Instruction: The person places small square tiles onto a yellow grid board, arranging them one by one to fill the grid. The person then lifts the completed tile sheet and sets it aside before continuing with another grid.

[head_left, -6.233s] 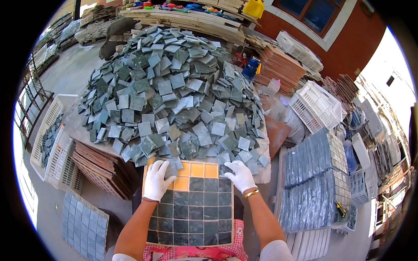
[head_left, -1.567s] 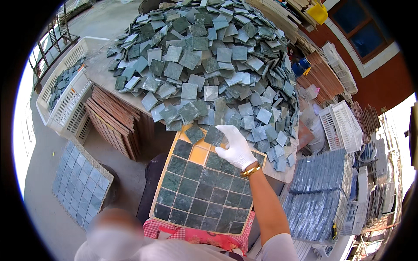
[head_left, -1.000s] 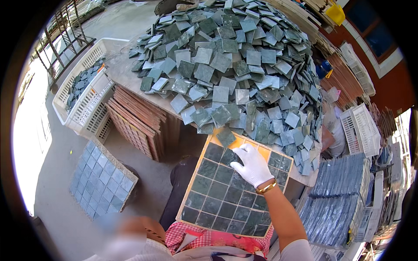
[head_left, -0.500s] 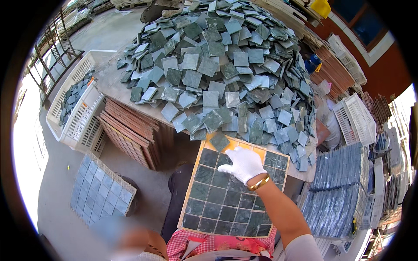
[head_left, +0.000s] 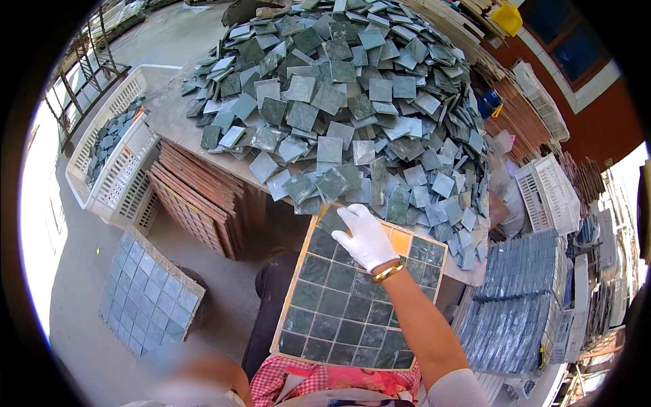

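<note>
A shallow wooden tray frame (head_left: pixel 290 298), tilted near my lap, holds rows of dark green square stone tiles with light lines between them. My right hand (head_left: pixel 366 239), in a white glove with a gold bangle at the wrist, is at the tray's far edge. Its fingertips grip a green stone tile (head_left: pixel 331 221) at the far left corner of the tray. Bare orange base (head_left: pixel 400 241) shows to the right of the glove. My left hand (head_left: pixel 173 373) is a blur low on the left, so its fingers cannot be made out.
A large heap of loose green tiles (head_left: pixel 325 102) covers the table beyond the tray. White plastic crates (head_left: pixel 112 183) and stacked reddish boards (head_left: pixel 196 197) stand left. A tiled panel (head_left: pixel 146 292) rests on a stool. Bundled slabs (head_left: pixel 512 305) are stacked right.
My right hand has moved slightly left with the tile, which is now turned in line with the tray's far left corner. My left hand has shifted a little left and down.
</note>
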Tool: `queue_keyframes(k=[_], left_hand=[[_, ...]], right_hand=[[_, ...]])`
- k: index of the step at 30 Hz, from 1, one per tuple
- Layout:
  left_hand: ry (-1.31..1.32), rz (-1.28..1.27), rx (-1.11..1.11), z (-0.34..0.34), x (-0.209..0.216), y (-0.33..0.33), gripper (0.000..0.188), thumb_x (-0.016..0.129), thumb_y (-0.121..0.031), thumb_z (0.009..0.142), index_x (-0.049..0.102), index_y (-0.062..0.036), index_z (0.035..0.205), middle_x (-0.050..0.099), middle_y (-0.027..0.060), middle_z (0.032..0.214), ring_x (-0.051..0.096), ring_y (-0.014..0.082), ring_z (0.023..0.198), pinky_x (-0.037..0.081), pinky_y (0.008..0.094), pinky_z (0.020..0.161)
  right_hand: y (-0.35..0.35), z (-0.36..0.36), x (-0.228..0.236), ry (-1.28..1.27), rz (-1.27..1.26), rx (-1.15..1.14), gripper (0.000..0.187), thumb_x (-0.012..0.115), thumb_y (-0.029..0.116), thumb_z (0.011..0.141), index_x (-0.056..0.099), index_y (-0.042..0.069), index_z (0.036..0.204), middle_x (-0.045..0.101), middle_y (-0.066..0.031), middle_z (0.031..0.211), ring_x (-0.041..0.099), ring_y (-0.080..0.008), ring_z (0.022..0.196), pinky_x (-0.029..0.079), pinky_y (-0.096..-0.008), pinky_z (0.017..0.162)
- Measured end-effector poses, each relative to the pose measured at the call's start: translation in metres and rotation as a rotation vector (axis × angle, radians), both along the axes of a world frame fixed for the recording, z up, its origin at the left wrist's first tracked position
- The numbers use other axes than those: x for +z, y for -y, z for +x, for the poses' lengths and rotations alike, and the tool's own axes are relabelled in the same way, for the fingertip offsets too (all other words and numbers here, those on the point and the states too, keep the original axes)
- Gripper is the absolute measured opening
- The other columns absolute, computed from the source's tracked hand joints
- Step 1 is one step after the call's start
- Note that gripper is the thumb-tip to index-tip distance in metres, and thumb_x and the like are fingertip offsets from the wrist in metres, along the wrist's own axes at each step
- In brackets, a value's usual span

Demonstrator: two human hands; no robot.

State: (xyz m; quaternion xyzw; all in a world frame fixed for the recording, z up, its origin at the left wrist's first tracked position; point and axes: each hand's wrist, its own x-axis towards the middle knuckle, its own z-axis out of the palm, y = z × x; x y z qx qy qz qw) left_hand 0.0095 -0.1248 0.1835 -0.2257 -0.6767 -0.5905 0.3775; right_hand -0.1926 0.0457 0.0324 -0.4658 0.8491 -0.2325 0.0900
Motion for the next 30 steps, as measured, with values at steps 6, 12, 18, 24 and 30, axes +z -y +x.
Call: queue_keyframes(k=[6,12,18,24,30], left_hand=[[-0.043,0.009,0.006,0.000,0.009,-0.001,0.039,0.044,-0.027,0.096,0.051,0.0011,0.122,0.055,0.0197,0.120,0.053,0.0316,0.112,0.042,0.0380,0.097],[-0.200,0.020,-0.091,0.000,0.028,-0.002,0.042,0.042,-0.029,0.098,0.050,0.0018,0.124,0.054,0.0206,0.122,0.052,0.0325,0.115,0.041,0.0392,0.098],[-0.215,0.010,-0.091,-0.001,0.034,-0.004,0.045,0.040,-0.032,0.099,0.048,0.0024,0.126,0.054,0.0215,0.123,0.052,0.0334,0.117,0.041,0.0404,0.100],[-0.307,0.025,-0.126,-0.001,0.058,-0.004,0.048,0.038,-0.035,0.100,0.047,0.0030,0.128,0.054,0.0223,0.124,0.051,0.0343,0.119,0.041,0.0415,0.102],[-0.373,0.299,-0.069,-0.032,0.049,-0.004,0.051,0.036,-0.037,0.101,0.046,0.0037,0.130,0.054,0.0232,0.125,0.051,0.0352,0.121,0.040,0.0427,0.104]], right_hand=[[0.008,0.000,-0.007,-0.056,-0.071,0.086,0.036,0.069,0.018,0.079,0.061,0.002,0.109,0.056,-0.0181,0.110,0.055,-0.0354,0.104,0.045,-0.0410,0.090],[0.010,0.001,-0.009,-0.167,-0.072,0.062,0.028,0.067,0.013,0.078,0.062,0.003,0.104,0.058,-0.0149,0.107,0.055,-0.0351,0.100,0.046,-0.0425,0.087],[-0.001,-0.013,0.007,-0.125,-0.283,-0.046,0.026,0.069,0.017,0.079,0.066,0.006,0.103,0.064,-0.0116,0.099,0.061,-0.0309,0.097,0.049,-0.0381,0.085],[-0.013,-0.059,0.025,-0.252,0.069,-0.271,0.053,0.067,0.009,0.074,0.055,0.008,0.125,0.049,-0.0162,0.134,0.054,-0.0363,0.113,0.047,-0.0407,0.094],[-0.031,-0.079,0.020,-0.277,0.093,-0.144,0.038,0.067,0.015,0.073,0.056,0.015,0.109,0.058,-0.0116,0.111,0.058,-0.0332,0.101,0.052,-0.0434,0.083]])
